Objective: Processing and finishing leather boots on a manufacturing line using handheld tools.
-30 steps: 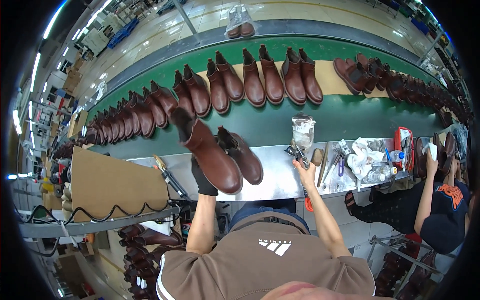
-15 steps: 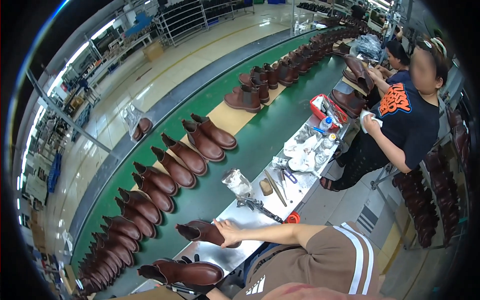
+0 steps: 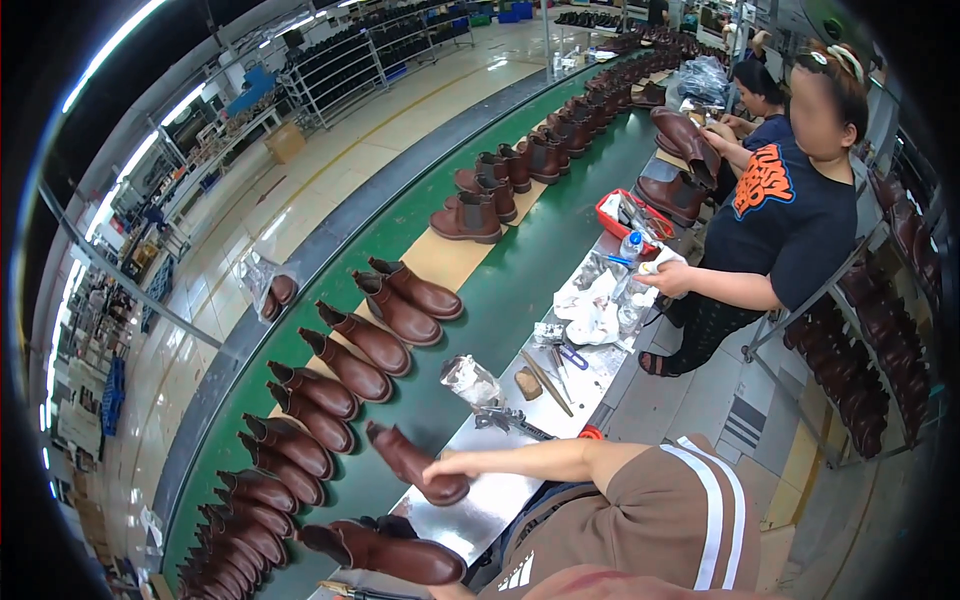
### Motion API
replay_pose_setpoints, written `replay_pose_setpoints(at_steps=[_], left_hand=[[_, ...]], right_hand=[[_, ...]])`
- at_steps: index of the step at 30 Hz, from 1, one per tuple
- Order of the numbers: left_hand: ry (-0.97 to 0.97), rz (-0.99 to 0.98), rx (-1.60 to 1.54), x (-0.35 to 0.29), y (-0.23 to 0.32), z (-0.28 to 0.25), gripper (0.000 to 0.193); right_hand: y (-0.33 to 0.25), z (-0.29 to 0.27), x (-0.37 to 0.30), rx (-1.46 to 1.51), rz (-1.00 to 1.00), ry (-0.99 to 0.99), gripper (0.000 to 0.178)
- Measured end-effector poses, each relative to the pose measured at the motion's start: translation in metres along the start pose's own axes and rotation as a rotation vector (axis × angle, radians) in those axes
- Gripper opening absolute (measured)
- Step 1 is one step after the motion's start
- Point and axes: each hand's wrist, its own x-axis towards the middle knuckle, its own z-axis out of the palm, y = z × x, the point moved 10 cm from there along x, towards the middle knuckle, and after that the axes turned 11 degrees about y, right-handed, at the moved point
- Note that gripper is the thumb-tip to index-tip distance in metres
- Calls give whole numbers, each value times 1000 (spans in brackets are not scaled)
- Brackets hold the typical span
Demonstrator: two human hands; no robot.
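Observation:
My left hand [image 3: 393, 524], in a dark glove, is mostly hidden behind a brown ankle boot [image 3: 410, 560]; its fingertips show along the boot's far side. That boot lies at the lower edge, toe pointing right. Beyond it, my bare right hand [image 3: 446, 467] grips a second brown ankle boot [image 3: 408, 462] near the toe. This boot stands at the border of the green conveyor [image 3: 520, 290] and the metal ledge [image 3: 490, 450], its toe toward me. A slim tool with a pale tip [image 3: 345, 589] shows below the left boot; whether my left hand holds it is hidden.
Paired brown boots [image 3: 345, 365] line the conveyor on the left and far side. On the ledge are a stained cup [image 3: 470, 380], a tan block [image 3: 528, 383], white cloths [image 3: 592, 318] and a red basket [image 3: 634, 222]. A co-worker [image 3: 775, 210] stands at right holding a white cloth.
The boot in my right hand has swung round, its toe now nearer me. The boot in my left hand sits slightly further right. The co-worker's cloth has moved left and down toward the ledge.

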Motion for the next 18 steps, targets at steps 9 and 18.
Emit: replay_pose_setpoints(at_steps=[9, 18], left_hand=[[456, 486, -78, -255, 18, -19, 42], [484, 671, -121, -281, 6, 21, 43]], right_hand=[[-129, -50, -119, -72, -347, 103, 52], [-152, -18, -144, -208, -316, -39, 57]])
